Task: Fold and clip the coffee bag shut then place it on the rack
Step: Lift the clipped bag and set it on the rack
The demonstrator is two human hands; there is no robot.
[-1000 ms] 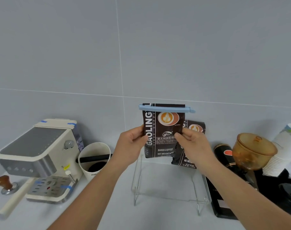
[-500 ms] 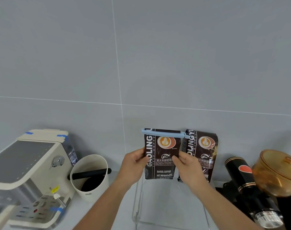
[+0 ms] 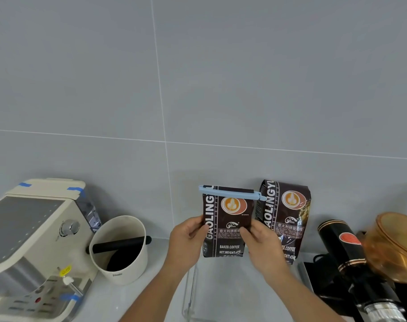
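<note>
A dark brown coffee bag point(image 3: 225, 219) stands upright over the clear acrylic rack point(image 3: 190, 298), its bottom edge level with the rack's back. A light blue clip point(image 3: 230, 193) runs across its folded top. My left hand point(image 3: 186, 240) grips the bag's left edge. My right hand point(image 3: 262, 247) grips its right edge. A second, unclipped coffee bag point(image 3: 286, 217) of the same kind stands just to the right, leaning against the wall.
A cream espresso machine point(image 3: 33, 240) stands at the left, with a white knock box point(image 3: 121, 249) next to it. A black grinder point(image 3: 346, 256) with an amber hopper point(image 3: 395, 245) fills the right side. Grey tiled wall behind.
The clipped bag and both hands have moved away from me, down toward the rack and beside the second bag. My view has tilted upward.
</note>
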